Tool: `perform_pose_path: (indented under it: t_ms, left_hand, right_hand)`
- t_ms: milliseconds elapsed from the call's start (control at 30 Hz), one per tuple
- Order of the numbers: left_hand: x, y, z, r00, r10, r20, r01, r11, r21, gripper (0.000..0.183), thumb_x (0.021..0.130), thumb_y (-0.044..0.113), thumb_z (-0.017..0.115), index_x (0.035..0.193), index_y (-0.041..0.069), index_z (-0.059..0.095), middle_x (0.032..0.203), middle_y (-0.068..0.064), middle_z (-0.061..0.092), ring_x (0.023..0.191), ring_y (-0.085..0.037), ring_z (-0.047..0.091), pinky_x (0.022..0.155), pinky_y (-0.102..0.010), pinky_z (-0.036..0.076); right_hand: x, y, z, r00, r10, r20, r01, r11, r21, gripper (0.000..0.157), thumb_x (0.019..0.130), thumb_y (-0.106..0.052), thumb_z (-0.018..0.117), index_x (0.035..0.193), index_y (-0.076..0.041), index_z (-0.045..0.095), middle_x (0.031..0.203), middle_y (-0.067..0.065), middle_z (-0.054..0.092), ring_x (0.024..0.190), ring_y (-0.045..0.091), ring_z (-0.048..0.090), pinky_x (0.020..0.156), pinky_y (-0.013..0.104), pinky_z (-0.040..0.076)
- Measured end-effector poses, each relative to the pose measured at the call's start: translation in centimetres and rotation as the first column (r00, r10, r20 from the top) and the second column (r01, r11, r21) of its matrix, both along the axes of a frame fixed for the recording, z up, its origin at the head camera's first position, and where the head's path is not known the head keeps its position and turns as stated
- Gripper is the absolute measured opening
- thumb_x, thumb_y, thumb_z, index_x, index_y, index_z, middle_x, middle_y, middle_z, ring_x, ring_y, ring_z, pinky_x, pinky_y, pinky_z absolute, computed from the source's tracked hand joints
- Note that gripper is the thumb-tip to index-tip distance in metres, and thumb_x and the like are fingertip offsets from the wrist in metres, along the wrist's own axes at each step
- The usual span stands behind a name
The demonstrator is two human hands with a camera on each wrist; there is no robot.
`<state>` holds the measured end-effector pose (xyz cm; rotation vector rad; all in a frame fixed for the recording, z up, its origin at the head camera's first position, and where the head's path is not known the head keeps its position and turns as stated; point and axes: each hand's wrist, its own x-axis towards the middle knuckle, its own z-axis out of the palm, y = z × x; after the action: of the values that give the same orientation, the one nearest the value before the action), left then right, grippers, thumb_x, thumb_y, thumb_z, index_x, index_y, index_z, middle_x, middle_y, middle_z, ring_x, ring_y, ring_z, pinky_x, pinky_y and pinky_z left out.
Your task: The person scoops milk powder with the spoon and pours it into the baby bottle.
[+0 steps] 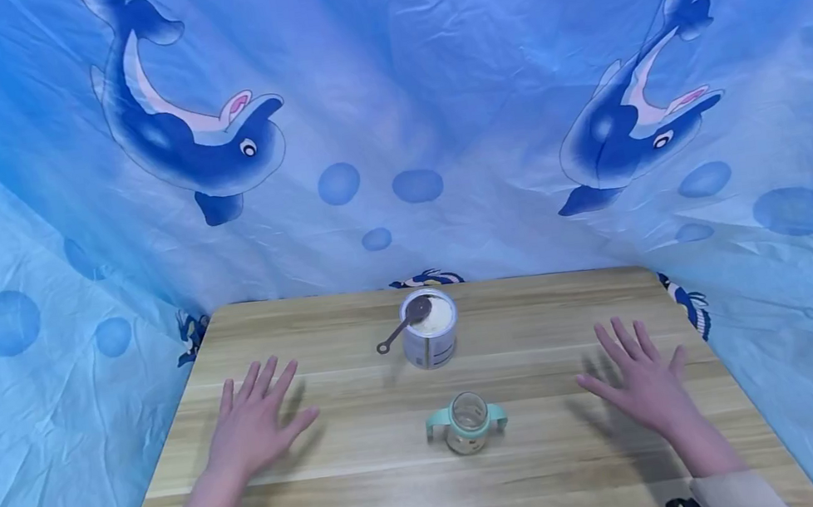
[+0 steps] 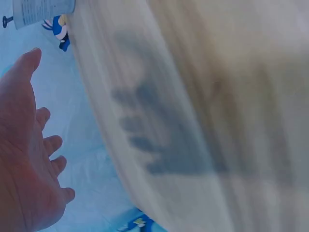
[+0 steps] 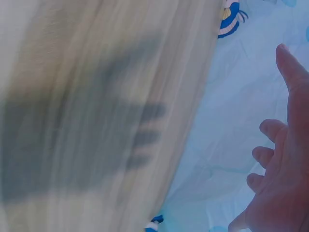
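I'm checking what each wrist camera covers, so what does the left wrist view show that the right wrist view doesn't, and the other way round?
Only the left wrist view: the left hand, part of the tin and the end of the scoop handle.
Only the right wrist view: the right hand.
Both: the table, the blue curtain and a hand's shadow on the table.

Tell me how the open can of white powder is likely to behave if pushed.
The can would probably slide if nudged low, standing upright as it is. Its powder may spill if tipped, the top being uncovered. The scoop could fall off, its handle overhanging the side.
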<state>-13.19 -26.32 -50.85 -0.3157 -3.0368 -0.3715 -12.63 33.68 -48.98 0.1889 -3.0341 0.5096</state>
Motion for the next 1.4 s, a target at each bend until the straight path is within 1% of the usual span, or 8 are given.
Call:
perform_pose_path:
  t_ms: [267, 467, 633, 800, 1000, 1100, 1233, 1400]
  left_hand:
    - [-2.6, 1.0, 2.1, 0.997, -0.068, 0.027, 0.069, 0.997, -0.02, 0.091, 0.099, 0.075, 0.056, 0.168, 0.02, 0.036, 0.175, -0.018, 0.025, 0.161, -0.046, 0.018, 0.128, -0.074, 0.003]
    - [-4.7, 2.4, 3.2, 0.991, -0.113, 0.065, 0.108, 0.99, 0.087, 0.09, 0.1, 0.071, 0.057, 0.169, 0.019, 0.033, 0.174, -0.02, 0.028, 0.16, -0.047, 0.02, 0.128, -0.074, 0.008]
    - [-5.7, 3.2, 3.8, 0.982, -0.134, 0.132, 0.105, 0.973, 0.207, 0.086, 0.103, 0.067, 0.055, 0.17, 0.018, 0.03, 0.173, -0.02, 0.029, 0.158, -0.05, 0.025, 0.125, -0.075, 0.017]
    - [-6.4, 3.6, 4.3, 0.969, -0.153, 0.195, 0.085, 0.944, 0.319, 0.084, 0.105, 0.065, 0.055, 0.17, 0.019, 0.03, 0.174, -0.017, 0.029, 0.158, -0.051, 0.023, 0.122, -0.079, 0.02]
    - [-7.2, 4.7, 4.4, 0.943, -0.182, 0.28, 0.045, 0.901, 0.432, 0.084, 0.103, 0.066, 0.056, 0.17, 0.023, 0.03, 0.175, -0.012, 0.029, 0.16, -0.047, 0.023, 0.124, -0.077, 0.02]
    - [-7.7, 5.5, 4.4, 0.938, -0.184, 0.294, 0.027, 0.883, 0.468, 0.083, 0.102, 0.067, 0.059, 0.168, 0.025, 0.036, 0.17, -0.012, 0.039, 0.157, -0.045, 0.032, 0.124, -0.075, 0.025]
    - [-8.3, 6.7, 4.3, 0.93, -0.195, 0.311, 0.001, 0.85, 0.527, 0.079, 0.101, 0.064, 0.063, 0.165, 0.023, 0.042, 0.16, -0.013, 0.053, 0.15, -0.041, 0.045, 0.122, -0.07, 0.034]
    - [-8.7, 8.1, 4.2, 0.907, -0.206, 0.366, -0.057, 0.802, 0.595, 0.074, 0.102, 0.06, 0.065, 0.16, 0.018, 0.05, 0.147, -0.01, 0.064, 0.138, -0.033, 0.057, 0.116, -0.058, 0.048]
  right_hand:
    - [-2.8, -1.9, 1.6, 0.997, 0.067, 0.026, -0.067, 0.998, 0.001, 0.101, 0.096, -0.068, 0.067, 0.171, -0.015, 0.025, 0.177, 0.02, 0.016, 0.163, 0.047, 0.001, 0.11, 0.093, -0.01]
    - [-4.8, -4.0, 2.5, 0.989, 0.145, 0.026, -0.145, 0.989, -0.023, 0.102, 0.094, -0.067, 0.07, 0.17, -0.013, 0.028, 0.176, 0.02, 0.018, 0.163, 0.047, 0.004, 0.114, 0.089, -0.01]
    - [-6.4, -6.1, 3.0, 0.974, 0.226, 0.007, -0.226, 0.974, -0.036, 0.102, 0.092, -0.063, 0.075, 0.168, -0.01, 0.033, 0.175, 0.02, 0.023, 0.162, 0.047, 0.009, 0.119, 0.085, -0.006]
    - [-8.0, -8.1, 2.9, 0.954, 0.3, 0.012, -0.298, 0.953, -0.061, 0.102, 0.092, -0.061, 0.076, 0.169, -0.011, 0.03, 0.176, 0.017, 0.022, 0.163, 0.045, 0.01, 0.122, 0.083, -0.002]
    - [-9.8, -9.9, 2.1, 0.932, 0.362, 0.015, -0.357, 0.925, -0.133, 0.103, 0.093, -0.057, 0.077, 0.17, -0.01, 0.027, 0.176, 0.017, 0.022, 0.162, 0.046, 0.014, 0.127, 0.075, 0.009]
    - [-10.6, -10.5, 1.5, 0.926, 0.376, 0.024, -0.364, 0.909, -0.205, 0.104, 0.093, -0.054, 0.08, 0.17, -0.01, 0.026, 0.175, 0.018, 0.022, 0.161, 0.048, 0.017, 0.127, 0.073, 0.015]
    - [-11.4, -11.3, 1.0, 0.913, 0.407, 0.031, -0.378, 0.871, -0.315, 0.106, 0.091, -0.048, 0.085, 0.17, -0.008, 0.026, 0.174, 0.021, 0.024, 0.159, 0.048, 0.022, 0.127, 0.069, 0.021]
    - [-12.1, -12.4, 0.3, 0.905, 0.424, 0.048, -0.372, 0.84, -0.396, 0.106, 0.09, -0.04, 0.088, 0.169, -0.005, 0.027, 0.173, 0.023, 0.026, 0.158, 0.047, 0.026, 0.128, 0.066, 0.023]
